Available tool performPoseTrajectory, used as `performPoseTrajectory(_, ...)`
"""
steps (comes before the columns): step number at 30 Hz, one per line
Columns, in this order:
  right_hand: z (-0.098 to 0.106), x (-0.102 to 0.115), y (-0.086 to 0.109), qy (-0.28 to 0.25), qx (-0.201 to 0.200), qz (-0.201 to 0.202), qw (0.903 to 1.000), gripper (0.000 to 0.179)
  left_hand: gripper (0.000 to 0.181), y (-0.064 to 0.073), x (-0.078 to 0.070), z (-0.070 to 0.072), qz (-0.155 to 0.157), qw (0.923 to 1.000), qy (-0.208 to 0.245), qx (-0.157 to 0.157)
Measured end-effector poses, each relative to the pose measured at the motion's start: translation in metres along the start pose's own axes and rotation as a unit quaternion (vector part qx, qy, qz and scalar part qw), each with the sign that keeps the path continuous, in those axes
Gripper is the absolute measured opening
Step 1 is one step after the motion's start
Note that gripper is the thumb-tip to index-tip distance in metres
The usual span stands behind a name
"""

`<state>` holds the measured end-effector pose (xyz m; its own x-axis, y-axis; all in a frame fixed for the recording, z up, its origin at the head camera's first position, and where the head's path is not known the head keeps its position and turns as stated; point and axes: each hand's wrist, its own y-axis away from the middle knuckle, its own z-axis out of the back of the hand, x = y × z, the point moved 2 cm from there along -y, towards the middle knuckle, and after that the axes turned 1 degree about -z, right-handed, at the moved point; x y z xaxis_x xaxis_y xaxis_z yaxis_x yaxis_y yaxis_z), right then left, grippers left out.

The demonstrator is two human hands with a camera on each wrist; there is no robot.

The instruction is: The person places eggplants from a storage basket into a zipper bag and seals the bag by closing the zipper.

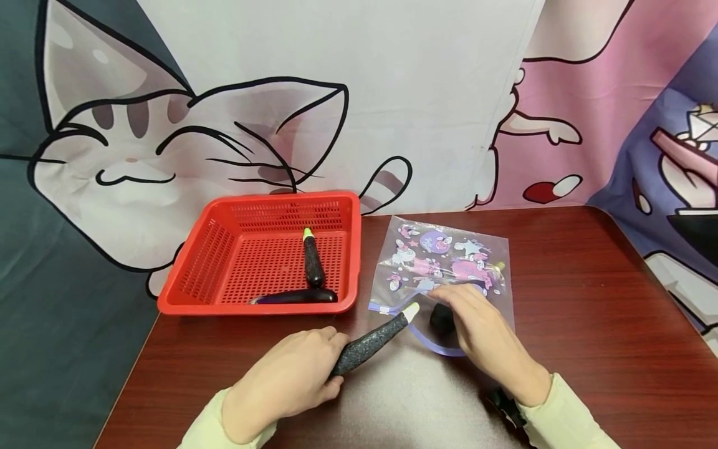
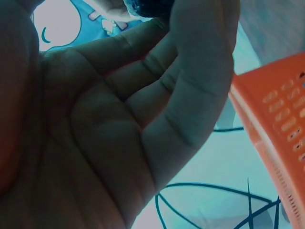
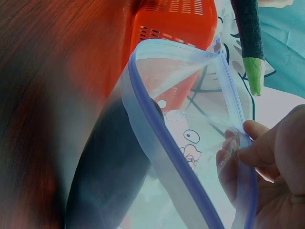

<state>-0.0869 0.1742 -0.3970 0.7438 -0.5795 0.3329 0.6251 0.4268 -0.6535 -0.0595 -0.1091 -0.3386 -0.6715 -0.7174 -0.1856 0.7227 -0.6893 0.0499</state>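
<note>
My left hand (image 1: 291, 377) grips one end of a long, dark speckled cucumber (image 1: 370, 344), its pale tip directed at the mouth of a clear zip bag (image 1: 406, 255). Between thumb and fingers, my right hand (image 1: 488, 333) pinches the bag's purple-edged rim, as the right wrist view shows (image 3: 243, 157). The mouth gapes wide. Inside the bag lies another dark, long vegetable (image 3: 109, 167); its rounded end faces the opening. The left wrist view mostly shows the palm (image 2: 109, 129), with just a bit of the cucumber (image 2: 150, 7) at the top.
Left of the bag stands a red perforated basket (image 1: 174, 299). It holds a dark vegetable with a green tip (image 1: 313, 262) and a purple-black eggplant (image 1: 297, 297). The brown tabletop (image 1: 583, 299) extends right of the bag, and a printed cloth (image 1: 392, 93) hangs behind.
</note>
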Motion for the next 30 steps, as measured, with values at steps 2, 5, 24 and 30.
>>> performPoseTrajectory(2,0.000,0.000,0.000,0.001,0.000,0.001,1.0000,0.040,0.029,-0.001,-0.002,-0.003,-0.004,1.0000,0.002,0.002)
performPoseTrajectory(5,0.000,0.001,0.000,0.003,-0.003,0.003,1.0000,0.040,0.028,-0.003,-0.004,-0.007,-0.012,0.9999,0.002,0.000)
performPoseTrajectory(24,-0.002,0.001,0.001,-0.001,-0.010,0.015,0.9998,0.040,0.027,-0.023,-0.022,-0.017,-0.037,0.9977,-0.051,-0.025)
performPoseTrajectory(30,-0.002,0.002,0.001,0.001,-0.016,0.018,0.9997,0.040,0.028,-0.029,-0.030,-0.020,-0.031,0.9979,-0.048,-0.032)
